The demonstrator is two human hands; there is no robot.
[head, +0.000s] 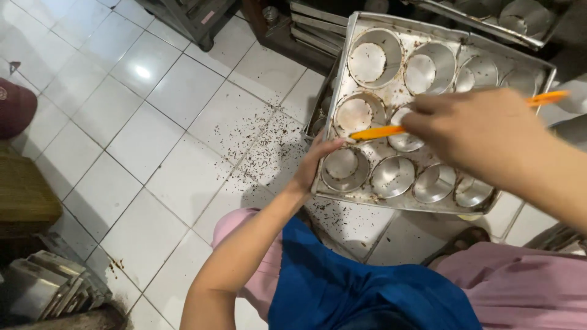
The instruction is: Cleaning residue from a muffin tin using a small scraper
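A right hand [483,131], clamped on an orange scraper [379,132], is scraping round tins in a metal tray [391,98] (propped over the crumb-strewn floor [183,122]); the left hand [315,160], fingers loosely apart, is steadying the tray's edge. Neighbouring tins likely need scraping next.

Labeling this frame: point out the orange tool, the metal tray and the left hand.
orange tool [374,132]: head view, on the bare flat end left of the gripping hand.
metal tray [365,19]: head view, on its upper left rim.
left hand [313,162]: head view, on the back of the hand at the tray's edge.
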